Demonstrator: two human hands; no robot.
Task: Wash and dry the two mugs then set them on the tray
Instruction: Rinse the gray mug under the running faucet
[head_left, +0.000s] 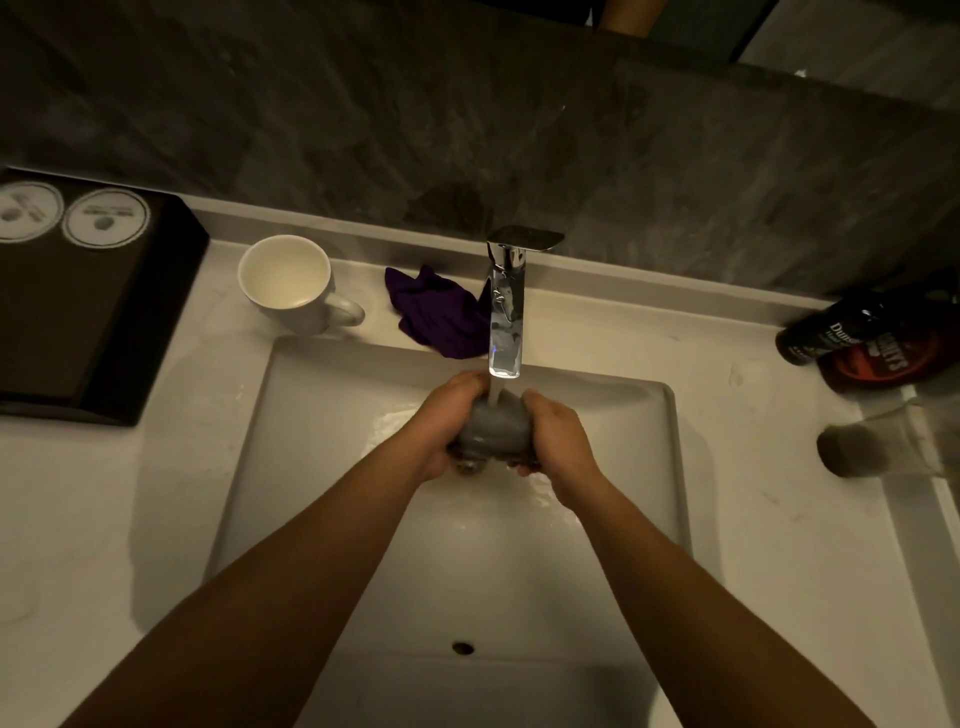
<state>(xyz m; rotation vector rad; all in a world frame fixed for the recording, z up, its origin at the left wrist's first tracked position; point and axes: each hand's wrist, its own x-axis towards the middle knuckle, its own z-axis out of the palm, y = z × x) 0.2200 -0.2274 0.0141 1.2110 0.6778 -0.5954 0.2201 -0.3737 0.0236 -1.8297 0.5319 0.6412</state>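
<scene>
From the head view, you hold the grey mug (493, 428) on its side under the tap (505, 306), your left hand (447, 423) and right hand (553, 439) each wrapping a firm grip around one end so the stream runs over its smooth, wet wall above the white sink (322, 415). The second mug, the glossy white mug (291, 283), stands upright on the pale surface (104, 519) between the flat black tray (104, 322) and the crumpled purple cloth (436, 312), both within easy reach for drying and placing later.

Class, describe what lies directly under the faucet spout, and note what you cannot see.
Under the faucet spout, both hands hold a grey mug in running water. Its inside and handle are hidden.
</scene>
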